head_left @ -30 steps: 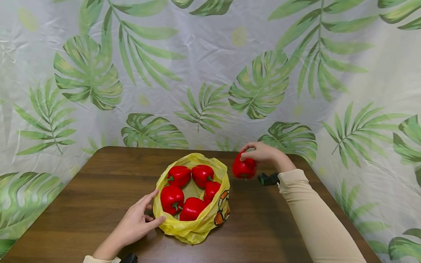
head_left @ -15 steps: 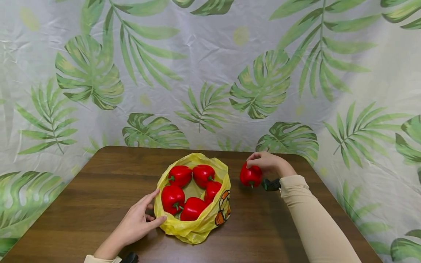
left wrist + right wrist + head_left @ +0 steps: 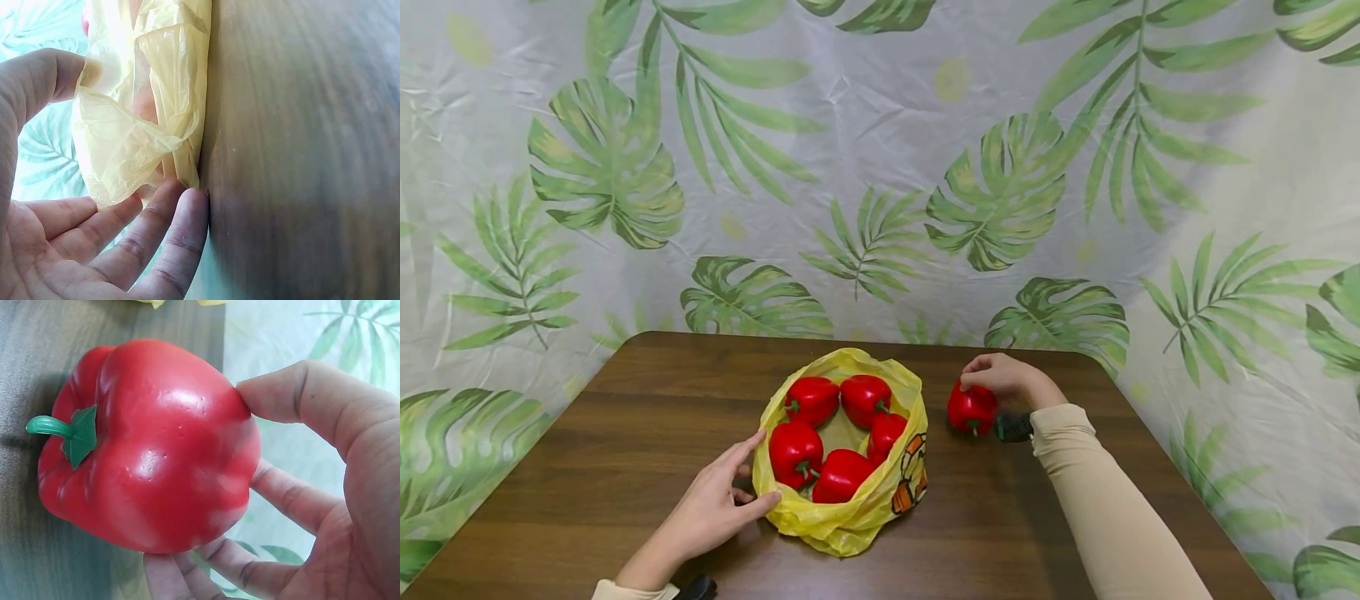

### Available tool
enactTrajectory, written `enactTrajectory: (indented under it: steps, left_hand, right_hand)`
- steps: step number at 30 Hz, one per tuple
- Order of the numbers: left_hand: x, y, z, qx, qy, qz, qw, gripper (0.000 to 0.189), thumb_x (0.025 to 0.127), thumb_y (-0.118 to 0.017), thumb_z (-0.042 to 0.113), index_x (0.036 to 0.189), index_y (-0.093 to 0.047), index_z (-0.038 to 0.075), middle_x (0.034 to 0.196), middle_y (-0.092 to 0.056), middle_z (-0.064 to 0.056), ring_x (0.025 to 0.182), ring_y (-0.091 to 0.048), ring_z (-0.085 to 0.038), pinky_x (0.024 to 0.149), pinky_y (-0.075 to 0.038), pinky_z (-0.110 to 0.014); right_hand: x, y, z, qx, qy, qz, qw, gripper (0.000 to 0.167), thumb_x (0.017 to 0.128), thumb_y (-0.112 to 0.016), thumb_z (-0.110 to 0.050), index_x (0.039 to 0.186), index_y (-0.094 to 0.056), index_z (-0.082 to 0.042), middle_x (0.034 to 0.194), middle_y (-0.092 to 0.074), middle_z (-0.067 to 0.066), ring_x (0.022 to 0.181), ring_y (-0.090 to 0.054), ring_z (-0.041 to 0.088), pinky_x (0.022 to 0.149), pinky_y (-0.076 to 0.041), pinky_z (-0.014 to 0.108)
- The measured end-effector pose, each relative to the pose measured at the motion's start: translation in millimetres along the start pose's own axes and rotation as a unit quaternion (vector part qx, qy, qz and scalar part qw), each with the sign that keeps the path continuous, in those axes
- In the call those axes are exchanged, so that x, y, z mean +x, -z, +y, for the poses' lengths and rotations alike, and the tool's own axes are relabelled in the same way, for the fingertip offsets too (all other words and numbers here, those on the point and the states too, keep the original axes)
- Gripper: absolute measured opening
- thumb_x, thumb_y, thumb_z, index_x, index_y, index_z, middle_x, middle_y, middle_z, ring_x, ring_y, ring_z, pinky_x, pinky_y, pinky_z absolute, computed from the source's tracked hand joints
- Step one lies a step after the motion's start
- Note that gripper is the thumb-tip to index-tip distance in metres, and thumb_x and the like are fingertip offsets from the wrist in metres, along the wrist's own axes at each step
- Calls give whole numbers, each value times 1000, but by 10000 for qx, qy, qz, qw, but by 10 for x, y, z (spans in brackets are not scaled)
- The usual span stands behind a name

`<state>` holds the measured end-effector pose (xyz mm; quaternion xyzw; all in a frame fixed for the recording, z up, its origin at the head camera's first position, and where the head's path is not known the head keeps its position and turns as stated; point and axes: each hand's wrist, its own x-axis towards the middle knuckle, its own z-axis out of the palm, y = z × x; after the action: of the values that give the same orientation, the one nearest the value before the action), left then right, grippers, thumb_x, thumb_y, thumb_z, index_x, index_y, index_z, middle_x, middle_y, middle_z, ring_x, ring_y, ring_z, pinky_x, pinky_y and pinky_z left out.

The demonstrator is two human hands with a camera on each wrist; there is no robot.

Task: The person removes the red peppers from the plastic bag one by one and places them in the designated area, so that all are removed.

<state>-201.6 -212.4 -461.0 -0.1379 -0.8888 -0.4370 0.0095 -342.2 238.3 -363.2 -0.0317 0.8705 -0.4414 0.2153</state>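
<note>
A yellow plastic bag (image 3: pixel 838 531) stands with its mouth wide and its rim rolled down, several red bell peppers (image 3: pixel 795 454) lying inside. My left hand (image 3: pixel 707 508) rests against its left side, thumb at the front rim and fingers spread along the outside. In the left wrist view the thumb tip shows through the thin yellow film. To the right of the bag, my right hand (image 3: pixel 1003 379) grips another red bell pepper (image 3: pixel 162 450) from above, thumb and fingers around its base. That pepper's green stem (image 3: pixel 56 428) points down toward the tabletop and the front.
The dark wooden table (image 3: pixel 587 467) carries the bag and ends at a back edge before a leaf-patterned curtain (image 3: pixel 880 150). A black wrist device (image 3: pixel 1013 427) sits under the right wrist. Orange print marks the bag's right side.
My right hand has moved the pepper slightly right and down toward the table, then nearly stopped there. The left hand has kept its place at the bag.
</note>
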Motion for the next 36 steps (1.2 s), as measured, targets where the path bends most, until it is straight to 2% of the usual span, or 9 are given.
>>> enactTrajectory:
  steps: [3, 9, 12, 15, 21, 29, 36]
  left_hand:
    - [0, 0, 6, 11, 36, -7, 10000, 91, 91, -87, 37, 164, -42, 8, 157, -54, -22, 98, -71, -15, 73, -59, -19]
    - [-6, -5, 5, 29, 44, -12, 10000, 91, 91, -87, 37, 164, -42, 8, 157, -54, -22, 94, -71, -13, 73, -59, -19]
    - [-10, -12, 2, 3, 22, -18, 10000, 91, 91, -87, 37, 164, -42, 7, 157, -54, -22, 99, -70, -16, 73, -59, -19]
    - [-16, -8, 9, -18, 12, -28, 10000, 90, 91, -87, 37, 164, -42, 7, 158, -53, -22, 104, -70, -20, 74, -59, -19]
    - [-31, 28, 34, 2, -10, 15, 10000, 90, 91, -86, 36, 164, -42, 5, 158, -53, -23, 110, -69, -26, 74, -59, -18]
    - [-10, 26, 26, 90, -20, 4, 10000, 91, 91, -86, 38, 164, -42, 7, 158, -53, -23, 95, -72, -14, 74, -59, -19]
    - [-9, 10, 22, 68, -46, 4, 10000, 91, 91, -86, 37, 164, -42, 6, 157, -53, -23, 99, -71, -16, 73, -59, -19]
  right_hand:
    - [14, -22, 29, 172, -21, -26, 9998, 46, 102, -59, -19, 140, -52, 6, 131, -60, 20, 106, -64, 26, 84, -62, 36]
    - [36, -58, 58, 130, -101, 308, 9994, 39, 103, -63, -22, 133, -49, -1, 129, -55, 19, 101, -64, 25, 78, -62, 36]
    - [50, -81, 82, 116, -113, 461, 9988, 38, 105, -63, -24, 132, -47, -3, 131, -52, 20, 97, -64, 24, 75, -61, 34]
    - [66, -102, 106, -71, -93, 587, 9982, 40, 107, -63, -27, 135, -48, -3, 135, -51, 21, 97, -64, 23, 75, -60, 33]
    - [91, -122, 136, -486, 28, 735, 9961, 46, 110, -60, -34, 142, -51, -3, 146, -50, 26, 108, -65, 28, 81, -61, 37]
    - [114, -111, 181, -511, 48, 866, 9949, 47, 111, -58, -36, 142, -51, -3, 142, -53, 26, 105, -67, 28, 81, -62, 40]
    - [115, -97, 183, -576, 50, 833, 9948, 49, 111, -57, -38, 144, -50, -3, 146, -51, 28, 113, -65, 33, 84, -62, 42]
